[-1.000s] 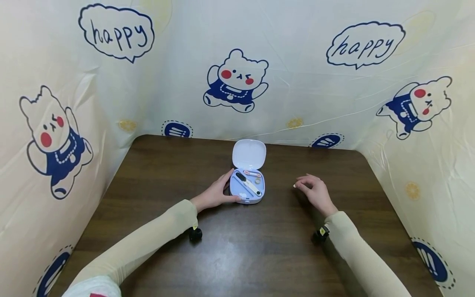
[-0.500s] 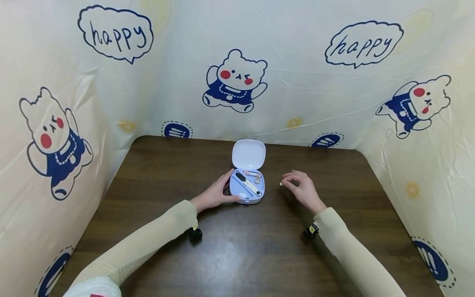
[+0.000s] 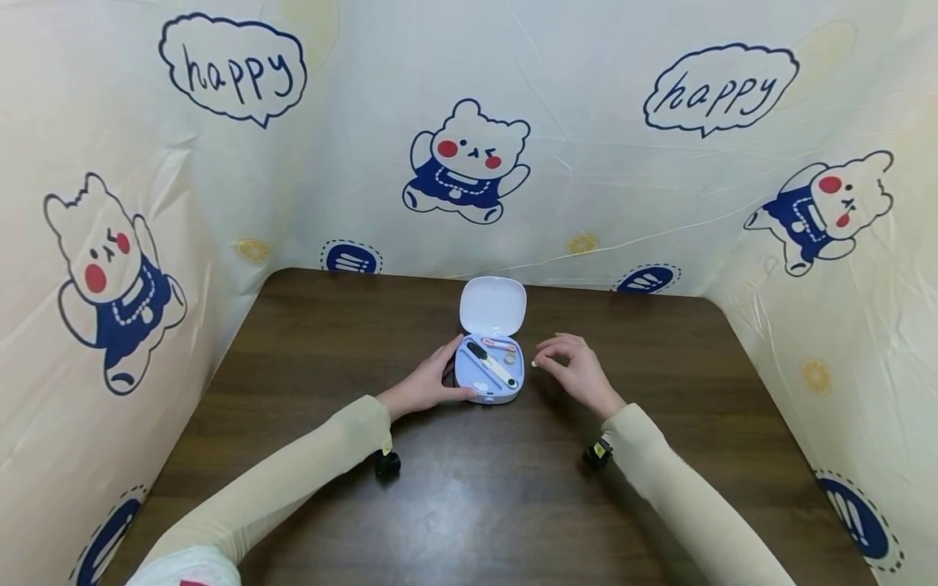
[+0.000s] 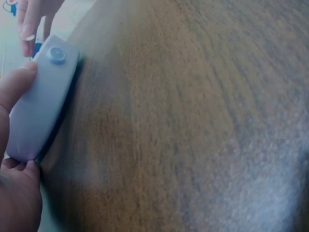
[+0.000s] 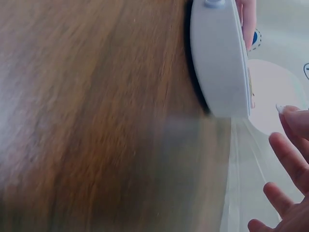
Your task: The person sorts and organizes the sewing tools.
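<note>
A light blue box lies on the table, its white lid raised behind it. My left hand grips the box's left side; in the left wrist view, the thumb presses near its top edge, beside a round button. Inside lie a long white tool with a black end, a small pink-and-white item and a small yellowish ring-like piece. Just right of the box, my right hand pinches a tiny white piece, too small to identify, between thumb and forefinger.
The dark wooden table extends around the box and both arms. A pale printed sheet stands as walls along its back and sides. Black wrist cameras hang below the left sleeve and right sleeve.
My right hand has moved left toward the box, carrying the tiny white piece. The left hand and the open box stay where they were.
</note>
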Demonstrator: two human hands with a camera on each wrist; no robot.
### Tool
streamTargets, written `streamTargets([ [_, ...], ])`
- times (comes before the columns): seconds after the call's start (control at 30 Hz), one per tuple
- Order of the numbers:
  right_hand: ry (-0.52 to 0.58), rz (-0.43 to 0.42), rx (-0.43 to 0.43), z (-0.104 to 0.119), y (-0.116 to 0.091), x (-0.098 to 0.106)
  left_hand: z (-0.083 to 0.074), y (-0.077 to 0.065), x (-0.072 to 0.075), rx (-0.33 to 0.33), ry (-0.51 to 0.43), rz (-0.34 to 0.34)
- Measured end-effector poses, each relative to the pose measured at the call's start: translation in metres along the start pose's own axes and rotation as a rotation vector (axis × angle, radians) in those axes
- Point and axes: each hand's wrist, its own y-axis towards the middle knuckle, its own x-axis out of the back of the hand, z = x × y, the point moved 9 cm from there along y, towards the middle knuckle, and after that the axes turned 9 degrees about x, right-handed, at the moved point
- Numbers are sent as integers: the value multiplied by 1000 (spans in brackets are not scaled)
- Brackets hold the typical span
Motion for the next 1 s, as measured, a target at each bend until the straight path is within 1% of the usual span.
streamTargets([
  [0.17, 12, 22, 19, 7, 5, -9, 0, -1, -1, 6, -1, 6],
  [0.27, 24, 34, 17, 11, 8, -16, 0, -1, -1, 0, -8, 3],
  [0.43, 18, 37, 34, 21, 14, -23, -2, -1, 1, -3, -17, -2],
  [0.6, 3, 38, 72, 31, 18, -30, 0, 0, 0, 5, 5, -1],
  [0.77, -30, 45, 143, 44, 24, -38, -1, 0, 0, 1, 2, 2],
  [1.0, -54, 104, 194, 54, 29, -55, 0, 1, -1, -18, -5, -1],
])
